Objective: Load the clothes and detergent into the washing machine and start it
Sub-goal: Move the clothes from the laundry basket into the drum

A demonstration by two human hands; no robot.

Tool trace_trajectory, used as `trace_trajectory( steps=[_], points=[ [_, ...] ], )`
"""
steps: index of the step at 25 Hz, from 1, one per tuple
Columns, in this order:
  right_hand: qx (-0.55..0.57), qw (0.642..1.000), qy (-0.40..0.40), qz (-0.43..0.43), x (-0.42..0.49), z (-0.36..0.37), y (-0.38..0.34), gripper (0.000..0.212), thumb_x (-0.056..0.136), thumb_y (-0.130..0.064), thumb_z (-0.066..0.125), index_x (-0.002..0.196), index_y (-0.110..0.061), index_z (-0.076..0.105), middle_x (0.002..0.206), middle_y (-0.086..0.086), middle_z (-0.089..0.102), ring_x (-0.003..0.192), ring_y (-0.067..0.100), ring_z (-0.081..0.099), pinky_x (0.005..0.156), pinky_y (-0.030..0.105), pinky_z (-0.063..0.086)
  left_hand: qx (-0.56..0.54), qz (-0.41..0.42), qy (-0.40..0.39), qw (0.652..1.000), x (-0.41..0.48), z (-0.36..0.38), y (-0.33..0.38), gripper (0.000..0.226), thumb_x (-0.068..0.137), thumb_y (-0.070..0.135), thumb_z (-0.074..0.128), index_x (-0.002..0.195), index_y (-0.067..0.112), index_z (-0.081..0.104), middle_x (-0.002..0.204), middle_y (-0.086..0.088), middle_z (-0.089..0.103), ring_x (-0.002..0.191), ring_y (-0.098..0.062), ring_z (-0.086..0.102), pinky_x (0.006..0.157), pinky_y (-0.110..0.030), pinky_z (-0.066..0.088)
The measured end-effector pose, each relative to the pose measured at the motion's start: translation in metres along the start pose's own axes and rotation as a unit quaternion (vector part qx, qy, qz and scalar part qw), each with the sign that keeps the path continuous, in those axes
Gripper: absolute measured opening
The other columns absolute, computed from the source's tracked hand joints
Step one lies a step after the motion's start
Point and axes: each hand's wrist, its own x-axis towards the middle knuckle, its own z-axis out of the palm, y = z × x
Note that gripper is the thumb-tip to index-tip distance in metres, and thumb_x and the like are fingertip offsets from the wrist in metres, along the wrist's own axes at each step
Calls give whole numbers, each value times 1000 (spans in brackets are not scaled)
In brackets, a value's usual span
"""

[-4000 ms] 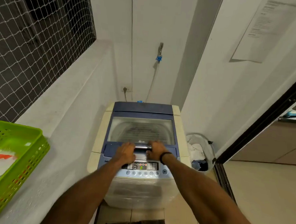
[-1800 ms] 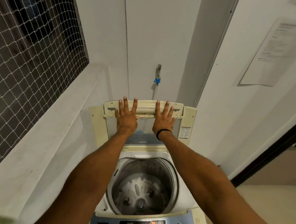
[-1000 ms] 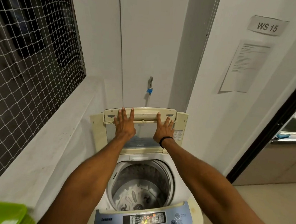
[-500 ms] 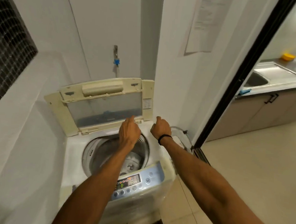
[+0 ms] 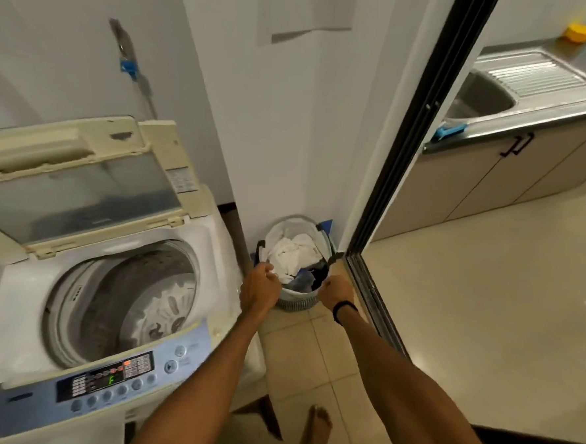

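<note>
The top-loading washing machine point(image 5: 215, 237) stands at the left with its lid point(image 5: 81, 181) raised. Its drum point(image 5: 125, 297) holds nothing, and the control panel point(image 5: 103, 382) shows a lit display. On the floor to its right sits a round laundry basket point(image 5: 297, 302) holding white clothes point(image 5: 293, 252) and dark clothes point(image 5: 317, 274). My left hand point(image 5: 260, 288) curls over the basket's near left rim. My right hand point(image 5: 335, 293) curls over its near right rim, by a black handle. No detergent is in view.
A black sliding-door frame point(image 5: 409, 143) runs just right of the basket. Beyond it are a steel sink point(image 5: 491, 93) and a counter. A wall tap point(image 5: 122, 43) with a hose hangs behind the machine. My bare foot point(image 5: 318, 429) is on the tiled floor.
Both hands pushed the lid up, let go of it, then dropped to the right and down to the basket on the floor. My view turned right with them.
</note>
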Motion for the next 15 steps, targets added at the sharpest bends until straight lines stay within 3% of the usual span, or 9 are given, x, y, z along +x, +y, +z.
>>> trace_trajectory(
  steps=[3,5,10,12,15],
  points=[
    [-27,999,-27,6,41,-6,23,34,92,-10,49,58,-10,47,60,6,46,68,24,49,60,27,40,5,-57,-54,997,22,40,4,21,92,18,55,108,20,69,114,-4,70,103,-26,64,77,-25,43],
    [-21,998,-52,13,76,-8,24,39,91,-8,50,54,-14,40,55,1,39,65,22,47,54,23,35,16,-91,-72,993,51,63,0,20,92,19,54,102,18,71,110,-5,71,100,-27,65,74,-26,43],
    [-37,989,-141,16,203,11,23,17,93,-17,48,77,-16,54,81,7,55,80,22,52,75,31,47,34,-182,-97,978,175,139,-32,22,93,15,51,83,4,67,92,-15,69,92,-35,66,70,-35,48],
    [-43,988,-149,16,262,38,26,26,94,-16,47,72,-9,60,81,14,61,80,26,59,76,36,52,41,-219,-97,970,239,183,-61,27,93,20,53,96,-1,70,100,-18,71,95,-36,67,77,-38,53],
    [-34,986,-164,8,352,94,33,25,94,-16,48,93,-3,70,94,13,69,91,30,64,76,31,49,34,-282,-110,953,328,260,-114,35,91,29,58,112,3,67,113,-18,70,102,-34,66,85,-39,55]
  ],
)
